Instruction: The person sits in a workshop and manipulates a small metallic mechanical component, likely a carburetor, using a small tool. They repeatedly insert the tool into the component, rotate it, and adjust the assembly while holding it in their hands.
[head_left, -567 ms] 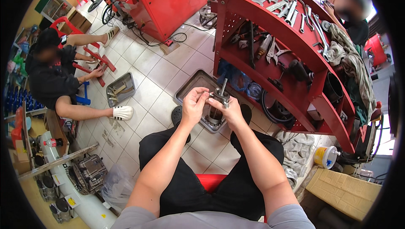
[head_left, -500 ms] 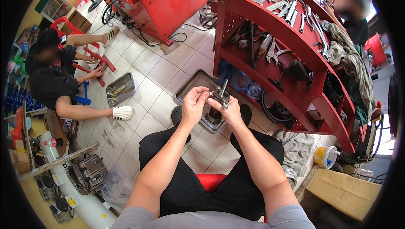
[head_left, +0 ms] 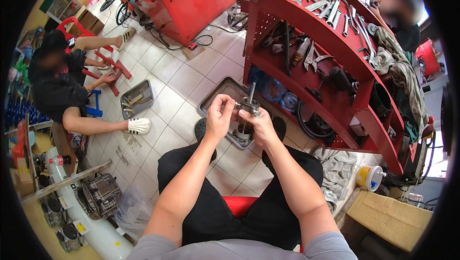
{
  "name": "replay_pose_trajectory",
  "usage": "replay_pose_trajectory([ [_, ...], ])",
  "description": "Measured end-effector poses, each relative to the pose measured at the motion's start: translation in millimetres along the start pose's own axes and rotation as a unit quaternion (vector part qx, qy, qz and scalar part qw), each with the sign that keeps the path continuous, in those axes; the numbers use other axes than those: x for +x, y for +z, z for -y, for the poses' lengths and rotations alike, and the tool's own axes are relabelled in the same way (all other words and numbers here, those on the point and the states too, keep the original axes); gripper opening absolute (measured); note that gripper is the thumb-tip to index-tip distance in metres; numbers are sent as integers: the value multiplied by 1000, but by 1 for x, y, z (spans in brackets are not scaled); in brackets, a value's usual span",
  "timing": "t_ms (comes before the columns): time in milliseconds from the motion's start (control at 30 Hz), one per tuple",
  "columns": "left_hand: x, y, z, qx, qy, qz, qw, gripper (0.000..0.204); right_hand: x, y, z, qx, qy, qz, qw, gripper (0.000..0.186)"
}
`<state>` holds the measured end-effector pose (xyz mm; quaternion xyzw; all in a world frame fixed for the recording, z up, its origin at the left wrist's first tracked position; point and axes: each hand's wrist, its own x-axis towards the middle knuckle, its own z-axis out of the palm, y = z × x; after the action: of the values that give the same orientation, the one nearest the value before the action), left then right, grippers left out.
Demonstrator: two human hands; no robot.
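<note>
- Metal tool (head_left: 250, 106): 12 o'clock, over the tray (head_left: 219, 89); rod (head_left: 252, 91) stands more upright than just before, judged a small adjustment.
- Right hand (head_left: 261, 125), 1 o'clock: closed round the tool.
- Left hand (head_left: 220, 117), 11 o'clock: fingertips pinched alongside; hold unconfirmed.

To the left hand's (head_left: 220, 118) left I see open tiled floor (head_left: 177, 96), a broad way until the shallow tray (head_left: 143, 87) and seated co-worker (head_left: 60, 85). Beyond the right hand (head_left: 258, 127), the red tool cart (head_left: 292, 16) walls off that side. The metal assembly (head_left: 249, 103), its rod poking up, obstructs a straight crossing; knees (head_left: 170, 166) flank the lower approach.
</note>
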<state>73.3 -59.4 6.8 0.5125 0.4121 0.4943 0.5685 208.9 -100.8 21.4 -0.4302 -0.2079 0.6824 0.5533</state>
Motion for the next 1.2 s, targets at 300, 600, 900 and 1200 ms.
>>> replay_pose_trajectory([
  [300,11,-25,10,246,-55,-43,967,43,6,-7,-4,39,71,115,990,24],
  [600,15,-25,15,-76,-85,69,991,34,8,-14,-3,23,82,44,995,35],
  [900,15,-26,17,88,-120,33,988,29,4,-7,5,42,77,14,996,26],
  [1200,15,-24,15,-111,-111,64,985,30,7,-13,1,42,82,26,995,28],
])
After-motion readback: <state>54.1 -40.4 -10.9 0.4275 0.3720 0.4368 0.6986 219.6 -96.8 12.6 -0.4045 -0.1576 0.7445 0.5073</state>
